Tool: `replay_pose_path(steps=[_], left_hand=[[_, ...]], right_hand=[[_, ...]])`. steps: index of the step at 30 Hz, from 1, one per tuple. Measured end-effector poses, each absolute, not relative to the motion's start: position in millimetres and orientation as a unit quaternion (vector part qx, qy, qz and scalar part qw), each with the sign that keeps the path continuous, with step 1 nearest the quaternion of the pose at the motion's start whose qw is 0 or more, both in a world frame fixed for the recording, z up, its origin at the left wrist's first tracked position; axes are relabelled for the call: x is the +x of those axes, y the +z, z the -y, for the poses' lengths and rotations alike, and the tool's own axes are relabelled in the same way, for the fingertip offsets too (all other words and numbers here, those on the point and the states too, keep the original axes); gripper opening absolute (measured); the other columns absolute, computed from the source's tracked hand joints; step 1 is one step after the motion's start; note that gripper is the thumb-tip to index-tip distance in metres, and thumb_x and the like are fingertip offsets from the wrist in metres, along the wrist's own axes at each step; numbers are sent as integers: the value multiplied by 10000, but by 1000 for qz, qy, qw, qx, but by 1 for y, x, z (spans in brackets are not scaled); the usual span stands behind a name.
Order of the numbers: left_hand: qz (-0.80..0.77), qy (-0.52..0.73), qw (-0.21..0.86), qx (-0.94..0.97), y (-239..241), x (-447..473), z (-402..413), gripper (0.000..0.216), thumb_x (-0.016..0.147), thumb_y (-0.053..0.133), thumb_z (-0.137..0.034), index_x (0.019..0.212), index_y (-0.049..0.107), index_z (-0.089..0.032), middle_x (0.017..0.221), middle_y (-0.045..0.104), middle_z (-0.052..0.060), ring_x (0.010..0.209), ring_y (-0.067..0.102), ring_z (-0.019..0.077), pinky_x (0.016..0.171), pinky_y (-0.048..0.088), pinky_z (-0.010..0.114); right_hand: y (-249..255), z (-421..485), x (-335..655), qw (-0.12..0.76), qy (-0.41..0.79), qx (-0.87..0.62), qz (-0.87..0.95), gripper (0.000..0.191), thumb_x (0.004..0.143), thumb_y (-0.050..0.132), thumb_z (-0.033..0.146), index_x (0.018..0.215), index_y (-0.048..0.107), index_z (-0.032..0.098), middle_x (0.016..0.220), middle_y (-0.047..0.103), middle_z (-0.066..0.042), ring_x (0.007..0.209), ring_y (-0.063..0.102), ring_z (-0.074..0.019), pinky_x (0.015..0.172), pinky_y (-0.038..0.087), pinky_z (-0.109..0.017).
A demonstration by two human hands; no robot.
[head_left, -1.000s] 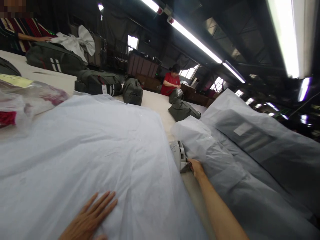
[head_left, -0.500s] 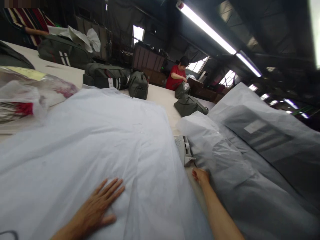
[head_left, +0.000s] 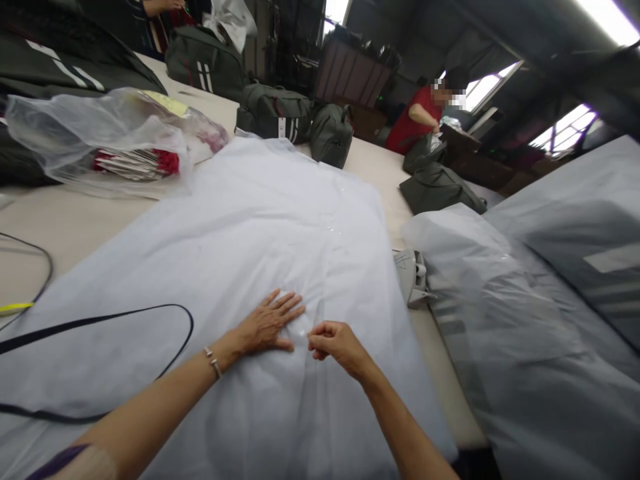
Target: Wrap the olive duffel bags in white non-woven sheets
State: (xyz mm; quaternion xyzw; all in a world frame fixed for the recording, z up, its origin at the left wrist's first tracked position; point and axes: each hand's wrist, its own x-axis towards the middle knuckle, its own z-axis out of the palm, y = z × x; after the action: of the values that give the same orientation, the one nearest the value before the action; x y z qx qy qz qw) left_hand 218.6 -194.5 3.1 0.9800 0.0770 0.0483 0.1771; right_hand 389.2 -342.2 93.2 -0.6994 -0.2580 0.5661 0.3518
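Note:
A large white translucent plastic bag lies spread over the table in front of me. My left hand rests flat on it with the fingers spread. Just to its right, my right hand is pinched at the plastic, beside a fold running toward me. A faint glint by its fingertips looks like a small piece of clear tape. Small shiny spots show on the bag farther up. Beside the bag's right edge stands a grey tape dispenser.
Dark green bags stand along the far table. A clear bag of red and white tags lies at left, dark straps nearer. Plastic-covered dark goods fill the right. Two people are farther back, one in red.
My right hand has moved left from beside the tape dispenser onto the white bag, close to my left hand. My left hand is still flat on the plastic. The view has turned left.

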Motion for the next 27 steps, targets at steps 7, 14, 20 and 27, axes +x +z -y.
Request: replay_pose_path(steps=[7,14,20,27], left_hand=[[-71,56,193,977,1,220,195,920,811,497,-770,1521,265,-233,1606,250,107,1487,190,267,1205,-30,462],[-68,94,203,972,-14,222,196,966,777,502,-803,1516,278,-221,1600,271,112,1484,200,276,1208,-12,480],[-61,97,191,975,-11,223,193,914,812,520,-751,1519,270,-228,1592,284,130,1477,226,289,1203,70,505],[-28,69,177,981,12,203,218,865,807,584,-705,1492,338,-238,1592,269,162,1484,179,342,1176,85,608]], right_hand=[[61,333,366,210,474,-812,269,230,652,635,150,788,470,233,513,629,67,469,601,-133,459,438,-214],[54,333,366,71,371,-866,328,178,666,694,218,696,518,229,543,660,39,491,630,-138,484,419,-214],[64,329,373,-56,267,-893,358,361,613,818,459,775,617,206,900,749,-118,900,705,-280,717,491,-318],[64,336,374,-83,248,-899,352,473,657,776,586,916,655,209,966,741,-116,943,698,-259,735,494,-309]])
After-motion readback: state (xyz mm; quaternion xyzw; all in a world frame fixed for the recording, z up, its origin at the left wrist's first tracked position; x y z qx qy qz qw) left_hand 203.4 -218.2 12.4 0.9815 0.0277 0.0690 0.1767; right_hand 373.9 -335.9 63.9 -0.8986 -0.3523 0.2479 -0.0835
